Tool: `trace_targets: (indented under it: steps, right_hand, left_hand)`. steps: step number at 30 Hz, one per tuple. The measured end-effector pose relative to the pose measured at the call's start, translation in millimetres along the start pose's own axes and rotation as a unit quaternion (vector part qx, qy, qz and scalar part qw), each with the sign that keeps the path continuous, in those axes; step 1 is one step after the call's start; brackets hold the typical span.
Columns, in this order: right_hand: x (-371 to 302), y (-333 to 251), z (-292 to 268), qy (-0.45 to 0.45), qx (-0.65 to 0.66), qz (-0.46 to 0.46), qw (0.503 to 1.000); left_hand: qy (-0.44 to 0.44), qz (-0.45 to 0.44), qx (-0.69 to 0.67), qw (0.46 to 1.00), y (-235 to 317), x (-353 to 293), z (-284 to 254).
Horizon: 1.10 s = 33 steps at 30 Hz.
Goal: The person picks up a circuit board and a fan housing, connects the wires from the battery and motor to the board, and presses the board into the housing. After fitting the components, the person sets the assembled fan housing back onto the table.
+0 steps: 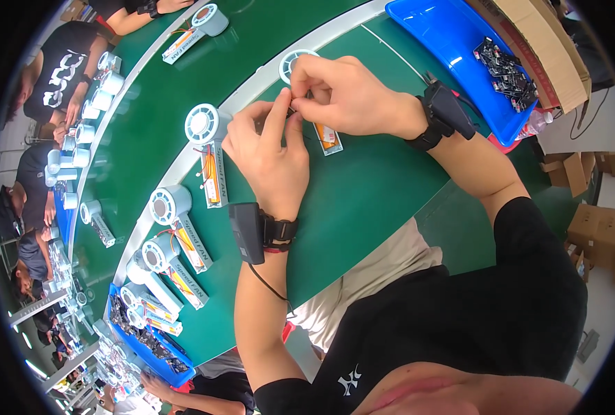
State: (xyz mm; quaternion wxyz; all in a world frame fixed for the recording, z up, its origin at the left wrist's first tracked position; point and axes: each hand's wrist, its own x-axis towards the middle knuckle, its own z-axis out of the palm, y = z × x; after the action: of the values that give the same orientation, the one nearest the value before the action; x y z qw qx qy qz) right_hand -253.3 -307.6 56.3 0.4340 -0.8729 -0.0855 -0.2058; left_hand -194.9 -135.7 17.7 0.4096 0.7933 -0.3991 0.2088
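My left hand (pixel 274 155) and my right hand (pixel 356 100) meet above the green table, fingertips almost touching. Both are closed in a pinch around something small and dark, mostly hidden by the fingers. Behind my right hand lies a pale blue handheld fan (pixel 329 140); its round head shows past my fingers and its open handle bares an orange battery. Just left of my left hand is another such fan (pixel 212 176), with red wires and a battery in the opened handle.
Several more opened fans (pixel 186 238) lie along the table's left side. A blue bin (pixel 453 52) with black circuit boards (pixel 504 76) stands at the far right, and another blue bin (pixel 177 375) at the lower left. Beyond the pale rail, a green conveyor (pixel 138 155) carries fans past co-workers.
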Motion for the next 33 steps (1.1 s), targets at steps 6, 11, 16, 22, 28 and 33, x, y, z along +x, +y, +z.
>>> trace_targets:
  steps: [6,11,16,22,28,33]
  right_hand:
    - [1,5,-1,0.012,0.042,0.01,0.999]
    - [5,-5,-21,-0.044,-0.055,-0.019,0.997]
    - [7,6,-16,-0.088,-0.08,-0.088,0.989]
    - [6,8,-20,-0.097,-0.017,0.004,0.995]
    - [4,24,1,0.002,0.181,0.07,0.981]
    - [-7,25,2,-0.013,0.073,0.044,0.996]
  left_hand:
    - [-0.01,-0.049,-0.017,0.999,-2,-1,0]
    - [0.005,-0.154,-0.122,0.98,-7,-2,2]
    - [0.002,-0.145,-0.116,0.983,-8,-2,2]
    - [0.007,-0.151,-0.131,0.98,-7,0,0]
    - [-0.008,-0.141,-0.173,0.975,-10,-1,-5]
    - [-0.075,-0.112,-0.254,0.958,-11,-1,-7]
